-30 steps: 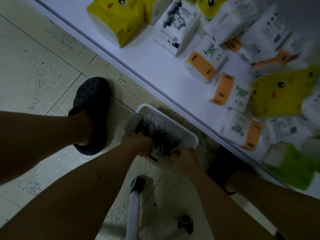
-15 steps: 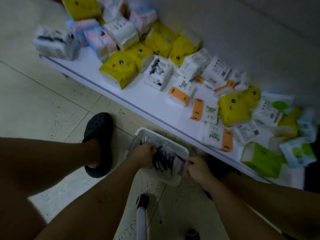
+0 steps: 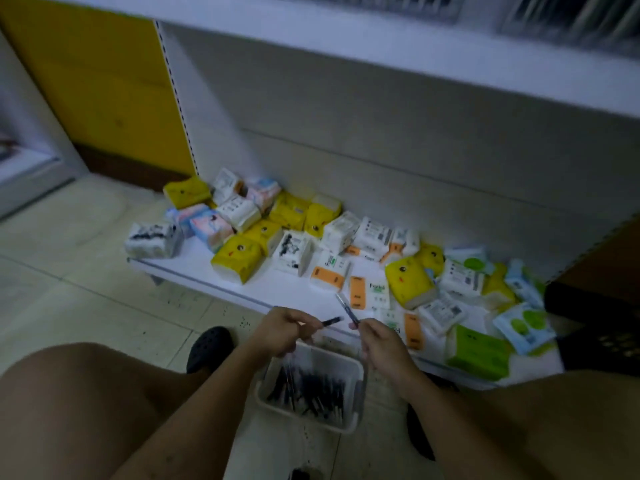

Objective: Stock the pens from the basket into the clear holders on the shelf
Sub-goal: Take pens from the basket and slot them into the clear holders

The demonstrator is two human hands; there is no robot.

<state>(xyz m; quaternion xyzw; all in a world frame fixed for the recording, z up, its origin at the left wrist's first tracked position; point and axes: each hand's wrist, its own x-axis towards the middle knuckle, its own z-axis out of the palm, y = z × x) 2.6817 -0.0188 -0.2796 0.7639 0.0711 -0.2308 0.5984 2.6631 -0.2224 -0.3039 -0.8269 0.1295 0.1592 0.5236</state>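
- The left hand [image 3: 280,329] pinched one dark pen [image 3: 331,320] by its end. The pen poked out to the side.
- The right hand [image 3: 379,341] pinched a second pen [image 3: 346,308], which pointed up and away.
- Both hands hung just above the basket [image 3: 301,414] on the floor. Many more pens [image 3: 311,386] lay in it, so most of the job was not yet done.
- Each pen was held only at one end. I think one could slip and drop.
- A dropped pen might roll in among the tissue packs [image 3: 239,259] on the low shelf [image 3: 277,289] and be hard to find.
- The clear holders [image 3: 547,19] seemed to be way up at the top, too blurry to see well.
- The high shelf [image 3: 381,50] stuck out between the hands and the holders. A pen going up could bump its edge.
- A black shoe [image 3: 209,342] sat near the basket. A foot moving could tip it.
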